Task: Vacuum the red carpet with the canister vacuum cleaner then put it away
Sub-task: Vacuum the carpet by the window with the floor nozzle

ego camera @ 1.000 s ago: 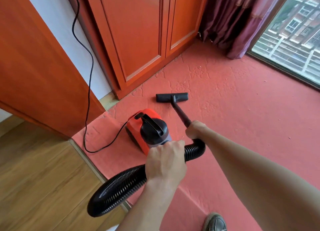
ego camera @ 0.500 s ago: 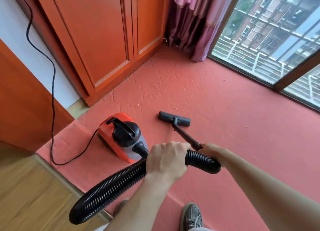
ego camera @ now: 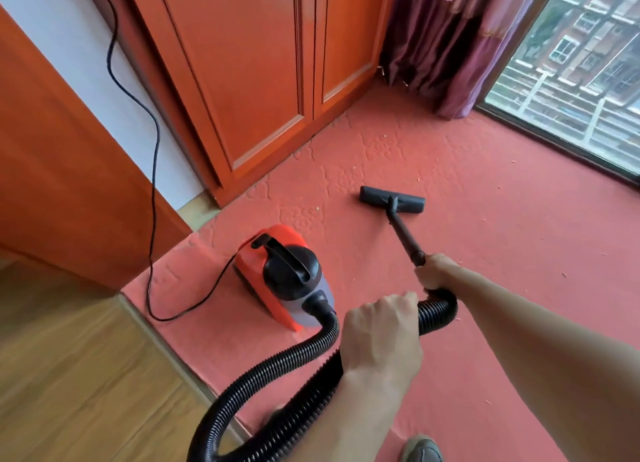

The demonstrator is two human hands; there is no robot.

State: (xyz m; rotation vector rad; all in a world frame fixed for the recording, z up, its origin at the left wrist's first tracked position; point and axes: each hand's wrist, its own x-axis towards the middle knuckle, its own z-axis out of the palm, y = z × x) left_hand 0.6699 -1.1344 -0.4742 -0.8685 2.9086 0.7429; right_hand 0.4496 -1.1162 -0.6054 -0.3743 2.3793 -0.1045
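Note:
The red carpet [ego camera: 485, 247] covers the floor ahead, flecked with small crumbs. A red and black canister vacuum [ego camera: 280, 274] stands on it near the carpet's left edge. Its ribbed black hose [ego camera: 277, 361] loops down to the bottom of the frame and back up. My left hand [ego camera: 381, 337] grips the hose near its upper bend. My right hand [ego camera: 437, 271] grips the top of the dark wand [ego camera: 403, 233]. The wand's flat floor nozzle [ego camera: 391, 203] lies on the carpet ahead of the canister, to its right.
A black power cord [ego camera: 152, 184] runs from the canister up the white wall. Orange wardrobe doors [ego camera: 263, 81] stand behind, a purple curtain [ego camera: 446, 42] in the corner, a floor-level window [ego camera: 571, 81] at right. Wooden floor [ego camera: 76, 375] lies left of the carpet. My shoe [ego camera: 420, 449] shows at the bottom.
The nozzle has been pushed forward and to the right across the carpet, away from the canister. My right arm has stretched out with the wand; my left hand keeps its hold on the hose.

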